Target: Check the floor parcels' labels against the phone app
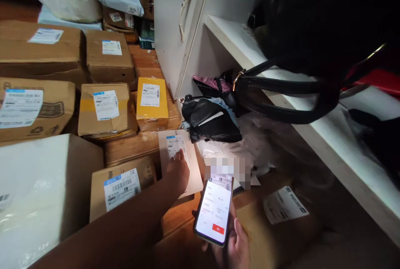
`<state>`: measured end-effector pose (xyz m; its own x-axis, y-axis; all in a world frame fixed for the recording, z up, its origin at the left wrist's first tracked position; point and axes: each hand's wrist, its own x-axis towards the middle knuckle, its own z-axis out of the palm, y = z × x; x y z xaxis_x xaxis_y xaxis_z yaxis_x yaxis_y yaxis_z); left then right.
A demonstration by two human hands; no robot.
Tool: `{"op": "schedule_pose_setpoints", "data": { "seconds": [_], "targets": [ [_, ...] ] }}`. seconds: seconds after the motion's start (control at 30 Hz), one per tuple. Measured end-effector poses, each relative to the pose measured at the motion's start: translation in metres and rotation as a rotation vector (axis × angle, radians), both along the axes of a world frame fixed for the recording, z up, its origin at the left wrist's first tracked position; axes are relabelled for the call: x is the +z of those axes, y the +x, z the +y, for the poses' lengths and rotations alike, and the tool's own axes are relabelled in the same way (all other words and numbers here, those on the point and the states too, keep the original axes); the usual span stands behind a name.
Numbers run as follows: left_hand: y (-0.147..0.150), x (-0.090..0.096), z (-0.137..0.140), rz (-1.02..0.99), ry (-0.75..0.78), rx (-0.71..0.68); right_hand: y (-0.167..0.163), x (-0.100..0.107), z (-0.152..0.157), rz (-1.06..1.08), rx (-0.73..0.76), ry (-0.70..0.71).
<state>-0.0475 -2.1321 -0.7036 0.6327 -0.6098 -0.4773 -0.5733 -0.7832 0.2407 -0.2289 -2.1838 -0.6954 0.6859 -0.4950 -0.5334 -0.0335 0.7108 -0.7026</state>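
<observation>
My right hand (236, 240) is wrapped round a smartphone (214, 215), whose lit screen shows a label at the top and a red button low down. On a flat pale parcel (195, 171) with a printed white label (175, 144), my left hand (178, 173) rests with at least one finger stretched onto the label. Its other fingers are partly hidden behind the back of the hand. Beside that parcel lies a yellow box (152, 113), and a small taped carton (104, 108) is left of it.
Several labelled cartons stand at the left, with a white wrapped box (46, 194) in front. A cabinet door (175, 23) and a white shelf (231, 40) rise ahead and right. A black bag strap (287, 113) hangs over the shelf's edge. Black bags (215, 121) lie below it.
</observation>
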Motion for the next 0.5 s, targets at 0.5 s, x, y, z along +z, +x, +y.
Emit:
{"op": "schedule_pose_setpoints", "data": {
  "seconds": [0.5],
  "targets": [
    [-0.006,-0.023,-0.008,-0.105,0.032,0.158,0.011,-0.027,-0.012,0.066,-0.005,-0.250]
  ]
}}
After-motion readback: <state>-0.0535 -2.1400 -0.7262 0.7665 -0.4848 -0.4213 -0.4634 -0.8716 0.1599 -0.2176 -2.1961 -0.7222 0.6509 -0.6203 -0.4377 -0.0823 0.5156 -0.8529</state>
